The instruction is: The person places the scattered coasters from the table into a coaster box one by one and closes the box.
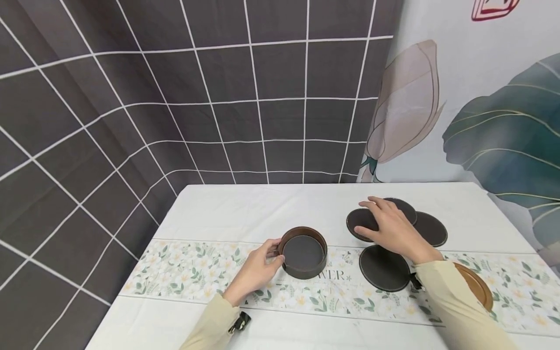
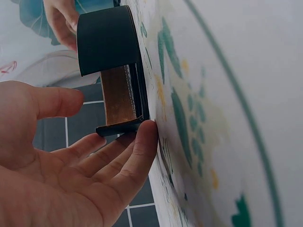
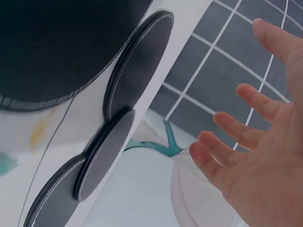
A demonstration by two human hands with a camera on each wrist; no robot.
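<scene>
Your left hand [image 1: 255, 267], fingers loosely touching the round holder [image 1: 303, 253] on the floral strip [image 1: 183, 267], may let it slide if nudged, while your right hand [image 1: 391, 229], spread and empty above the black coasters [image 1: 430, 229], could scatter them by dipping.

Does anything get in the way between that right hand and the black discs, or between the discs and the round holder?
Nothing visible does. The right hand is over the black discs, unobstructed. Only tablecloth lies between them and the round holder; the left hand is at its opposite side.
</scene>
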